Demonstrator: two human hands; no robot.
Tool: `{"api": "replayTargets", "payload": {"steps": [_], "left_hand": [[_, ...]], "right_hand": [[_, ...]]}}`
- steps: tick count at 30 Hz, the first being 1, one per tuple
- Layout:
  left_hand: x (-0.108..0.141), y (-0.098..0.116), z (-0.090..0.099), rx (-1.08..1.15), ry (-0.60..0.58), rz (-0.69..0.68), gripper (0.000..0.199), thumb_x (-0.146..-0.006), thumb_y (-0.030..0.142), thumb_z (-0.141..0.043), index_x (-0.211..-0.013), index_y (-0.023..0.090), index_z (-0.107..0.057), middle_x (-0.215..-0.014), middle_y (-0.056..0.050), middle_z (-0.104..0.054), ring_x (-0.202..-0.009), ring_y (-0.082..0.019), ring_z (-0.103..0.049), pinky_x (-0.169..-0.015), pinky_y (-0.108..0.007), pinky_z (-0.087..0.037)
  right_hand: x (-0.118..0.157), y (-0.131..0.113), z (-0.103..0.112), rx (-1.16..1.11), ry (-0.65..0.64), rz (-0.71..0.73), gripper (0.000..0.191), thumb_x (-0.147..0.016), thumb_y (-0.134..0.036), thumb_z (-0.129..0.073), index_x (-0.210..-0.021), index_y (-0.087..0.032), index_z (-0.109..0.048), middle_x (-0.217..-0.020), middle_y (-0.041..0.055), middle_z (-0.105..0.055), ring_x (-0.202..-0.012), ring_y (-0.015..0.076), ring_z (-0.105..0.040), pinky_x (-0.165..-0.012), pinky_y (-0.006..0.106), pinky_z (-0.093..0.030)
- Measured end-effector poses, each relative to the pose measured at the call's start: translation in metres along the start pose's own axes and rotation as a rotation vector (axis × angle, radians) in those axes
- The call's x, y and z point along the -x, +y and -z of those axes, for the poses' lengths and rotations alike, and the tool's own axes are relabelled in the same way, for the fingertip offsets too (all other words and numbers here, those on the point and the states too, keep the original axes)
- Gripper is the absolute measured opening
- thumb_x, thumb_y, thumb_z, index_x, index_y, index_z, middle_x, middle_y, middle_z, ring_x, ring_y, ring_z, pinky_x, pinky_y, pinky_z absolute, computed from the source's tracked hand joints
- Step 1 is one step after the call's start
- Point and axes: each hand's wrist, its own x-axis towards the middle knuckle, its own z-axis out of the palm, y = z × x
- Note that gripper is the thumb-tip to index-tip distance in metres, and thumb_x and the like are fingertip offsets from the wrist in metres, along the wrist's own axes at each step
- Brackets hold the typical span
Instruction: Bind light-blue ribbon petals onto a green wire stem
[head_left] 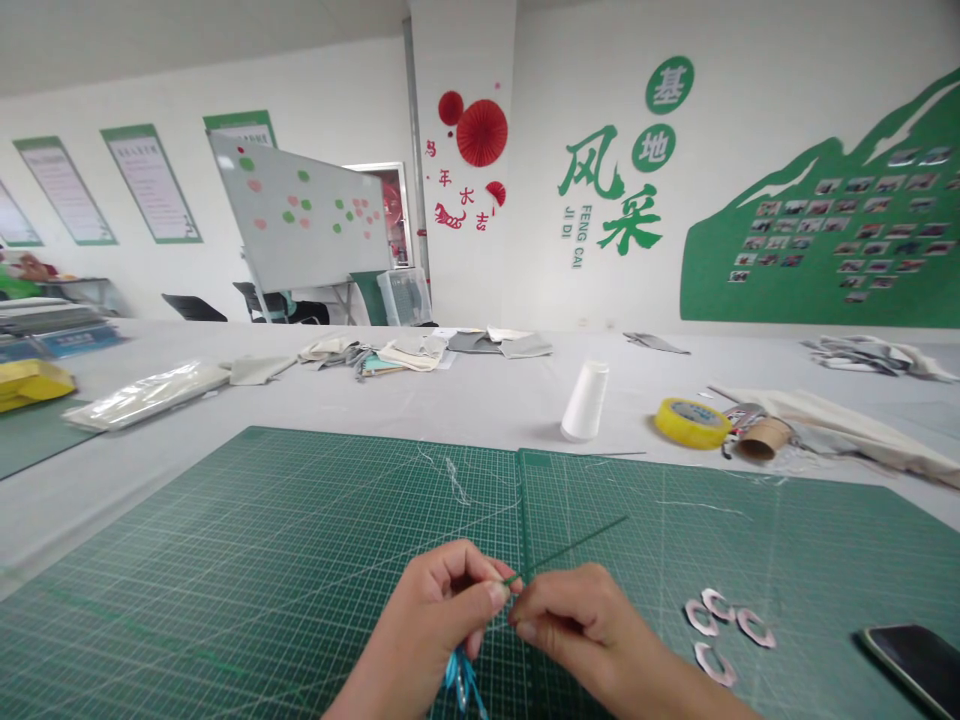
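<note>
My left hand (450, 605) is closed, its thumb and forefinger pinching one end of a thin green stem (577, 544). The rest of that stem slants up and to the right over the mat. Shiny blue strips (463, 683) hang down under my left palm; how they join the stem is hidden. Right beside the pinch, my right hand (581, 620) has its fingers curled together, thumb against forefinger. Whatever it grips, if anything, is too small or hidden to name. Both hands are above a green cutting mat (300, 540).
Several pale pink ring-like pieces (715, 663) and a phone (919, 665) lie to the right. Beyond the mat stand a white thread cone (585, 402), yellow tape roll (691, 422) and cardboard tube (763, 438). Fabric scraps (412, 352) and a plastic-wrapped packet (150, 393) lie farther left.
</note>
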Motion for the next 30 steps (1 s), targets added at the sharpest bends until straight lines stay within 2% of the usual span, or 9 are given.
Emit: {"api": "replayTargets", "payload": {"steps": [6, 11, 13, 15, 17, 19, 22, 26, 30], "left_hand": [[-0.001, -0.001, 0.001, 0.008, -0.005, -0.001, 0.028, -0.073, 0.04, -0.067, -0.065, 0.017, -0.053, -0.058, 0.004, -0.053, -0.044, -0.006, -0.037, -0.052, -0.023, -0.033], [-0.001, -0.002, 0.004, -0.081, 0.048, -0.035, 0.022, -0.077, 0.038, -0.064, -0.067, 0.02, -0.056, -0.049, 0.003, -0.051, -0.051, -0.013, -0.048, -0.057, -0.026, -0.039], [-0.001, 0.0, 0.005, -0.121, 0.064, -0.047, 0.021, -0.077, 0.037, -0.063, -0.067, 0.019, -0.056, -0.059, 0.0, -0.059, -0.053, -0.013, -0.05, -0.056, -0.025, -0.04], [0.0, 0.004, 0.007, -0.142, 0.07, -0.047, 0.02, -0.077, 0.034, -0.062, -0.067, 0.018, -0.056, -0.078, -0.004, -0.067, -0.05, -0.009, -0.048, -0.054, -0.025, -0.04], [0.002, 0.008, 0.008, -0.164, 0.079, -0.041, 0.018, -0.077, 0.031, -0.06, -0.068, 0.016, -0.056, -0.093, -0.006, -0.068, -0.046, -0.006, -0.043, -0.051, -0.024, -0.039], [0.004, 0.012, 0.01, -0.202, 0.093, -0.034, 0.016, -0.076, 0.028, -0.059, -0.068, 0.016, -0.055, -0.097, -0.007, -0.067, -0.044, -0.004, -0.04, -0.049, -0.023, -0.038], [0.006, 0.016, 0.015, -0.302, 0.145, -0.058, 0.014, -0.077, 0.024, -0.057, -0.065, 0.017, -0.056, -0.094, -0.007, -0.068, -0.049, -0.009, -0.047, -0.05, -0.024, -0.039], [0.009, 0.018, 0.025, -0.472, 0.21, -0.15, 0.016, -0.078, 0.018, -0.055, -0.061, 0.019, -0.057, -0.085, -0.006, -0.071, -0.072, -0.019, -0.06, -0.065, -0.029, -0.044], [0.011, 0.019, 0.037, -0.623, 0.255, -0.223, 0.018, -0.079, 0.013, -0.053, -0.064, 0.02, -0.061, -0.084, -0.004, -0.072, -0.075, -0.019, -0.063, -0.068, -0.029, -0.044]], "right_hand": [[-0.004, 0.001, -0.002, 0.008, 0.005, 0.016, 0.029, -0.089, -0.022, -0.052, -0.061, -0.018, -0.054, -0.057, -0.007, -0.041, -0.052, 0.0082, -0.039, -0.052, 0.019, -0.03], [-0.005, 0.001, -0.004, 0.042, 0.004, 0.016, 0.025, -0.089, -0.021, -0.052, -0.065, -0.018, -0.058, -0.057, -0.0063, -0.044, -0.053, 0.0089, -0.041, -0.053, 0.02, -0.032], [-0.006, -0.001, -0.005, 0.057, 0.0, 0.02, 0.026, -0.089, -0.02, -0.051, -0.064, -0.018, -0.057, -0.058, -0.0056, -0.045, -0.053, 0.0093, -0.042, -0.053, 0.021, -0.032], [-0.006, -0.004, -0.006, 0.084, -0.003, 0.038, 0.026, -0.089, -0.02, -0.049, -0.066, -0.018, -0.059, -0.058, -0.0047, -0.048, -0.054, 0.0099, -0.044, -0.054, 0.022, -0.033], [-0.007, -0.007, -0.007, 0.163, 0.006, 0.064, 0.027, -0.091, -0.021, -0.046, -0.068, -0.018, -0.06, -0.058, -0.0035, -0.051, -0.054, 0.0105, -0.046, -0.054, 0.023, -0.033], [-0.006, -0.009, -0.008, 0.292, 0.019, 0.102, 0.029, -0.092, -0.02, -0.043, -0.071, -0.018, -0.063, -0.059, -0.0019, -0.055, -0.053, 0.0112, -0.049, -0.053, 0.024, -0.033], [-0.006, -0.008, -0.012, 0.501, 0.037, 0.156, 0.03, -0.092, -0.016, -0.04, -0.076, -0.018, -0.065, -0.059, 0.0, -0.06, -0.052, 0.0123, -0.052, -0.05, 0.025, -0.032], [-0.011, -0.008, -0.019, 0.733, 0.074, 0.237, 0.031, -0.086, -0.007, -0.039, -0.074, -0.018, -0.066, -0.054, 0.0007, -0.058, -0.046, 0.0134, -0.05, -0.044, 0.028, -0.027], [-0.026, -0.013, -0.023, 0.857, 0.139, 0.385, 0.033, -0.081, -0.004, -0.038, -0.073, -0.018, -0.067, -0.049, 0.0019, -0.056, -0.04, 0.0151, -0.047, -0.041, 0.032, -0.023]]}}
